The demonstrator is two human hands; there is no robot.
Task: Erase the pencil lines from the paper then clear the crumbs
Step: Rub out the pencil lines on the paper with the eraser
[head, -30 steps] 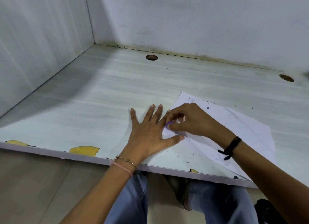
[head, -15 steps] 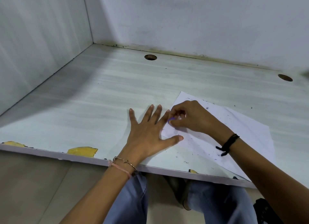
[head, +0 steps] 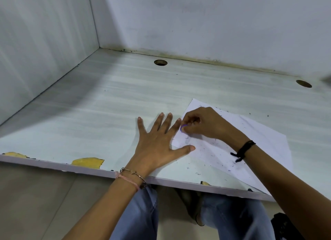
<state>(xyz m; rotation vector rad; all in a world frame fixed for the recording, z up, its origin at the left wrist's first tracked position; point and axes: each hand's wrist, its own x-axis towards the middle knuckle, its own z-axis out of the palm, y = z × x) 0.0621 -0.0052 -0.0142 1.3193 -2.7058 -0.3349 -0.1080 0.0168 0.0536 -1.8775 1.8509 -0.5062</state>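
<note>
**Head view, sole view**

- Paper point(head: 250, 141): white sheet flat on desk point(head: 107, 105), right of centre, set askew. Long axis runs diagonal, from far-left by the hands to near-right. One corner points at the back wall; near corner reaches the desk's front edge.
- L hand point(head: 157, 141): palm down, fingers straight & spread. Thumb & index lie over the sheet's left corner, other fingers on bare desk. Purpose (est.): pins the sheet so rubbing won't drag or crease it.
- R hand point(head: 202, 123): fingers curled, tips pinching a small purple eraser point(head: 183, 127), held down on the paper just beside L index. Grip is low & tight, prob. for pressure on short strokes.
- Crumbs point(head: 215, 150): dark specks across the sheet, some on desk nr front edge. Not yet cleared.
- Pencil lines: too faint to tell.
- Misc.: black wristband point(head: 243, 150) on R wrist; yellow chipped patch point(head: 87, 162) at desk edge.
</note>
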